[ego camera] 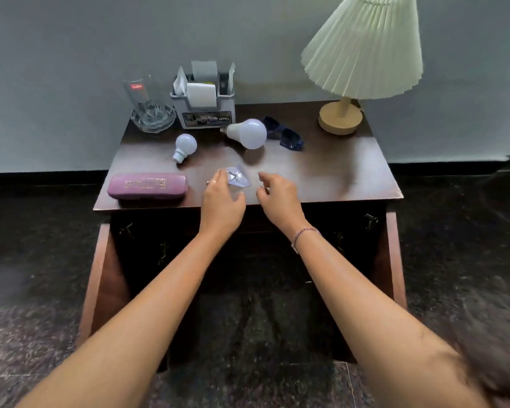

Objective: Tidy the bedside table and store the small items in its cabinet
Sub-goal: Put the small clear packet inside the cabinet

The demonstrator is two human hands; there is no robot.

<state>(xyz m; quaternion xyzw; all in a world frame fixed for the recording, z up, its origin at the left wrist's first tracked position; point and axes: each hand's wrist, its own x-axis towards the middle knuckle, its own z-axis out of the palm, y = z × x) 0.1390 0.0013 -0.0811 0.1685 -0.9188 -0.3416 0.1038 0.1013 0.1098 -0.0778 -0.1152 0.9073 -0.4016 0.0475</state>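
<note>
On the dark wooden bedside table (pixel 336 172) lie a small white bulb (pixel 184 147), a larger white bulb (pixel 248 133), blue sunglasses (pixel 284 134), a purple glasses case (pixel 147 186) and a small clear plastic packet (pixel 237 177) near the front edge. My left hand (pixel 223 195) touches the packet's left side with its fingertips; whether it grips the packet is unclear. My right hand (pixel 277 192) hovers just right of the packet, fingers curled and apart, holding nothing. The cabinet front (pixel 147 240) below the top is dark, and its doors look closed.
At the back left stand a tall glass in a glass ashtray (pixel 150 110) and a grey organiser box (pixel 203 104) with papers. A pleated-shade lamp (pixel 359 69) on a wooden base stands at the back right. The grey wall is behind; dark speckled floor lies all around.
</note>
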